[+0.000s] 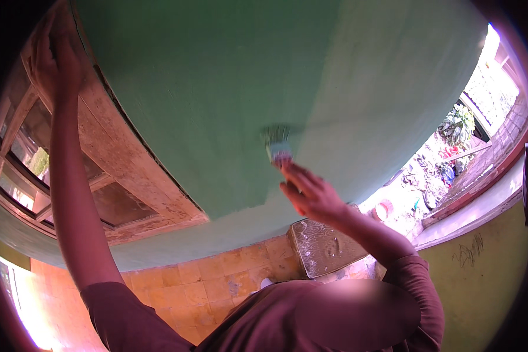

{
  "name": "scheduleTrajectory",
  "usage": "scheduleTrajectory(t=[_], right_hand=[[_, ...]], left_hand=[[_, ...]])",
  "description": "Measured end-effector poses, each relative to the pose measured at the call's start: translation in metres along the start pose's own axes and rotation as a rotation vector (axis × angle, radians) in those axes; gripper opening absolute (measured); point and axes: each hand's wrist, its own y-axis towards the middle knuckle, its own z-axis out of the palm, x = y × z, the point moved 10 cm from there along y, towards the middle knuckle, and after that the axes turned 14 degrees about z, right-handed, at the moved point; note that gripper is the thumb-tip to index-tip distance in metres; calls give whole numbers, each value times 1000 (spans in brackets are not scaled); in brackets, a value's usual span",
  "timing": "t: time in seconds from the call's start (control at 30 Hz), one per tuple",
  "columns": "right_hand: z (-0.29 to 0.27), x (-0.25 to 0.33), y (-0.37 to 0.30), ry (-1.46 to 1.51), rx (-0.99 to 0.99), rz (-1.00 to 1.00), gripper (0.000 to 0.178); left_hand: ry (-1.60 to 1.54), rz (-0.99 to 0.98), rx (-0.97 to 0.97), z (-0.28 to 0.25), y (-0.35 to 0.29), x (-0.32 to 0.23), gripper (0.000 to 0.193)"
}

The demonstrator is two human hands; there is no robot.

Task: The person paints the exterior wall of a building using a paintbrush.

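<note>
My right hand (314, 196) is closed around the handle of a paintbrush (278, 151), whose bristles point up at the green wall (217, 117). The bristles are slightly blurred and appear to touch the wall, near the border between a darker green area and a paler green one. The pale green also runs along the wall's lower part. My left arm reaches up on the left, and my left hand (57, 67) rests with its fingers stretched out on the wooden window frame (120, 149). Nothing shows in that hand.
Glass panes (120, 202) sit in the frame. Below the wall, a dark patterned slab or box top (328, 246) stands on orange floor tiles (217, 276). At the right, a bright opening shows a pinkish bucket (383, 210), plants (457, 126) and scattered debris (428, 179).
</note>
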Motion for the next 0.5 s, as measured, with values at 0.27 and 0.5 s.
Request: scheduleTrajectory(t=[0.27, 0.5], right_hand=[[51, 3, -33, 230, 396, 107, 26], [-67, -42, 38, 175, 98, 56, 26]], left_hand=[[45, 29, 33, -2, 2, 7, 36], [47, 85, 2, -5, 4, 9, 37]])
